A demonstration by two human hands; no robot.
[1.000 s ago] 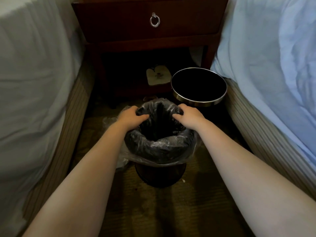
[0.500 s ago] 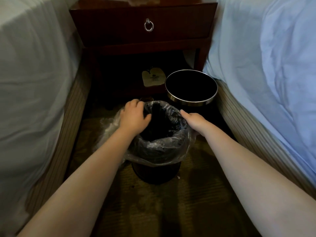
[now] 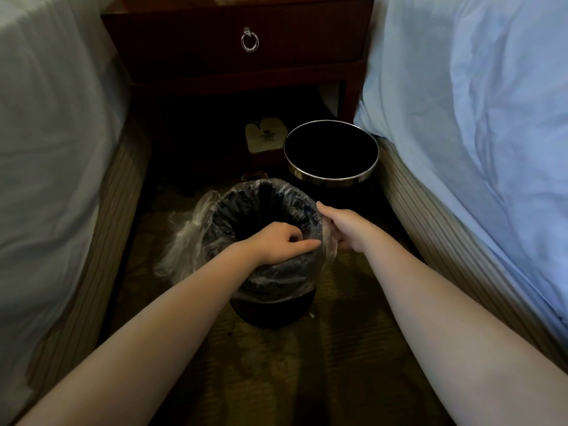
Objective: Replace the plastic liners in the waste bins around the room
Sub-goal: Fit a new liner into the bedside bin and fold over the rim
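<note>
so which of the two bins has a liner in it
The nearer bin, where the left hand and right hand are: a clear plastic liner drapes over its rim. The metal-rimmed bin behind it shows none.

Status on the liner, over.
Right hand grips liner outside near bin. Left hand on liner inside, grip unclear. Liner covers mouth. Far bin shows no liner.

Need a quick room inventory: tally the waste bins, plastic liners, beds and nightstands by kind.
Waste bins: 2, lined bin and unlined bin
Plastic liner: 1
Beds: 2, left bed and right bed
Nightstand: 1
Total: 6
</note>
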